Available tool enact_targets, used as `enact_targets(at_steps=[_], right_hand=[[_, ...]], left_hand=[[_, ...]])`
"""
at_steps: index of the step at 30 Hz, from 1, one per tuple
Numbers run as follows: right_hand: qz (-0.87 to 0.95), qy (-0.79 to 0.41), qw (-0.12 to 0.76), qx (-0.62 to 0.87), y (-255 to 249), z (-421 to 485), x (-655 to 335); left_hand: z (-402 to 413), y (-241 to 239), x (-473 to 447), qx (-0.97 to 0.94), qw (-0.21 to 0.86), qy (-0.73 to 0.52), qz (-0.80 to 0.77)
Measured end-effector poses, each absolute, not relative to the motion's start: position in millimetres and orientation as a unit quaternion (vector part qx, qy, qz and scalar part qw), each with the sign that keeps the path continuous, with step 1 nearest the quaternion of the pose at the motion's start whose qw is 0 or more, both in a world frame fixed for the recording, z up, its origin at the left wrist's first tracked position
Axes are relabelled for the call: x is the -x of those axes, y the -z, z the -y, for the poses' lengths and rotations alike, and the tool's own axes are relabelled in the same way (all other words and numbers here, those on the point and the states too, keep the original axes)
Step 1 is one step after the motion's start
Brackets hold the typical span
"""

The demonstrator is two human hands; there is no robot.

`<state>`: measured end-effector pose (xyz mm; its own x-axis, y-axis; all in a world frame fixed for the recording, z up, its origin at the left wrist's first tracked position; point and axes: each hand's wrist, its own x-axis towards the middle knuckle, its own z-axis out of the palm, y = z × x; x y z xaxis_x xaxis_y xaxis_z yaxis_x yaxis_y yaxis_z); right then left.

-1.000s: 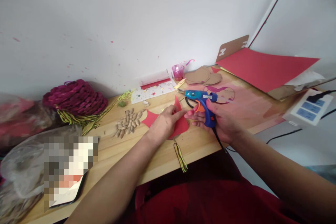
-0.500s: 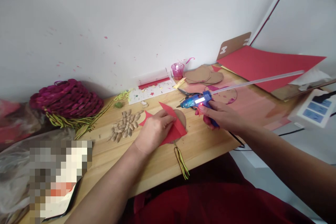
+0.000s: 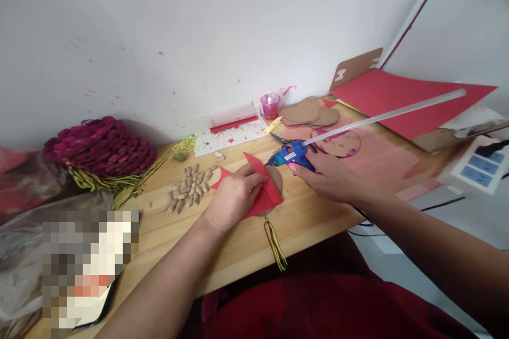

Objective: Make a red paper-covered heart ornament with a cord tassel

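My left hand (image 3: 236, 193) is closed on red paper (image 3: 265, 198), folding one flap of it up over a round cardboard piece (image 3: 275, 176). A yellow-green yarn tassel (image 3: 275, 246) hangs from that piece toward the table's front edge. In my right hand (image 3: 324, 175) is a blue hot glue gun (image 3: 292, 156), its red light lit and a long clear glue stick (image 3: 382, 118) poking out of the back. The nozzle is at the upper edge of the cardboard, beside the raised flap. Whether it touches cannot be made out.
Peanuts (image 3: 193, 188) lie left of my left hand. Behind the glue gun are scissors (image 3: 280, 139), cardboard shapes (image 3: 302, 112) and a pink cup (image 3: 270, 106). A magenta woven bundle (image 3: 101, 148) sits at left, a phone (image 3: 95, 275) nearer me. A power strip (image 3: 473, 164) stands at right.
My right hand has brought the glue gun left and tilted its nozzle down to the cardboard by the red flap. My left hand stays in place on the paper.
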<state>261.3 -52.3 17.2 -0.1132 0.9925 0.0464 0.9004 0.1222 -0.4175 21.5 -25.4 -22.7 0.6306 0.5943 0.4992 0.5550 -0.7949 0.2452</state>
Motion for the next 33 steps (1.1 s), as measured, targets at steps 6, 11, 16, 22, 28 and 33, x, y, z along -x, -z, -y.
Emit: enact_targets(at_steps=[6,11,16,22,28,33], right_hand=[[0.738,-0.125,0.153,0.645,-14.2,50.8,-260.5],[0.73,-0.13,0.135,0.657,-14.7,50.6,-258.0],[0.73,-0.138,0.129,0.657,-16.5,50.8,-258.1],[0.734,-0.135,0.126,0.654,-17.8,52.0,-260.2],[0.73,-0.146,0.156,0.65,-17.1,53.4,-262.4],[0.733,-0.151,0.146,0.647,-16.4,54.2,-263.3]], left_hand=[[25.8,21.9,-21.1,-0.904,0.034,-0.277,-0.324],[25.9,23.1,-21.0,-0.904,0.037,-0.271,-0.329],[25.8,23.5,-21.3,-0.902,0.036,-0.274,-0.331],[26.4,21.7,-21.4,-0.904,0.038,-0.271,-0.33],[26.4,21.1,-21.8,-0.905,0.041,-0.272,-0.326],[25.7,21.4,-22.1,-0.903,0.041,-0.273,-0.328]])
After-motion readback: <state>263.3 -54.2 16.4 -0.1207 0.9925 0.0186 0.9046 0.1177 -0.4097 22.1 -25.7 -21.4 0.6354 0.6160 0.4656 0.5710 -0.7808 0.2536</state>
